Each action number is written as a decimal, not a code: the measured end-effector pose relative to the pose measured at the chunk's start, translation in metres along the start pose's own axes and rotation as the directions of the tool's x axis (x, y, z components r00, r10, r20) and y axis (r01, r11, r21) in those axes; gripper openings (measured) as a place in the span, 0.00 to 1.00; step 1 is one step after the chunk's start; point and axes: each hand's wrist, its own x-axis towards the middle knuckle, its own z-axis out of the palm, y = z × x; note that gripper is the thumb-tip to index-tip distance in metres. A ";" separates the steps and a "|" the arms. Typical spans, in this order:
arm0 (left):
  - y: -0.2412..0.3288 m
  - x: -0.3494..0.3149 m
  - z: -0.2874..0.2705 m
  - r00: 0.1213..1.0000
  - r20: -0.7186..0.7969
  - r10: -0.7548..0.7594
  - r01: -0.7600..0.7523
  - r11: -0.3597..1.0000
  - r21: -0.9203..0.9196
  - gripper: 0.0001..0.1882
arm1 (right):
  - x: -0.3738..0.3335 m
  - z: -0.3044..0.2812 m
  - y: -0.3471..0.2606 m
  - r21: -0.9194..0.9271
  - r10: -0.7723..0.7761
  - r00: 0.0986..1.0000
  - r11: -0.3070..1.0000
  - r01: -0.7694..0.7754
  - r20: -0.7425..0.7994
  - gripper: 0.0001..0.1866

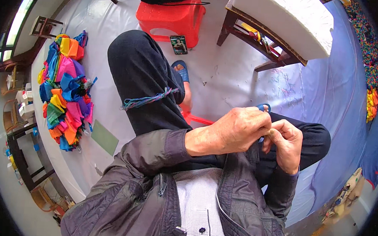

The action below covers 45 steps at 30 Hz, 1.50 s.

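Fingers of the left hand (235, 131) and right hand (286, 145) are curled closed, tips together; whether anything is pinched cannot be told. Coloured threads (150, 100) are draped over the left trouser leg (136, 63). A light, steady pinch seems best.

My left hand (238, 132): back uppermost, fingers curled inward, fingertips hidden. My left forearm (154, 148): sleeved, laid across my front toward the right, wrist bare. My right hand (287, 145): close against the left, thumb and forefinger bent together. My right forearm (281, 190): sleeved, foreshortened.
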 end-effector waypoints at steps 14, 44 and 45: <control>0.007 0.011 -0.021 0.994 0.046 0.098 -0.105 0.979 0.177 0.07 | 0.001 0.010 -0.020 -0.084 0.038 0.998 0.996 -0.034 0.050 0.06; -0.001 0.007 -0.014 0.995 0.035 0.092 -0.097 0.979 0.178 0.06 | -0.003 0.011 -0.014 -0.083 0.048 0.993 0.996 -0.039 0.112 0.05; -0.003 0.006 -0.014 0.997 0.030 0.076 -0.080 0.982 0.168 0.06 | -0.003 0.012 -0.014 -0.057 0.038 0.994 0.998 -0.032 0.102 0.06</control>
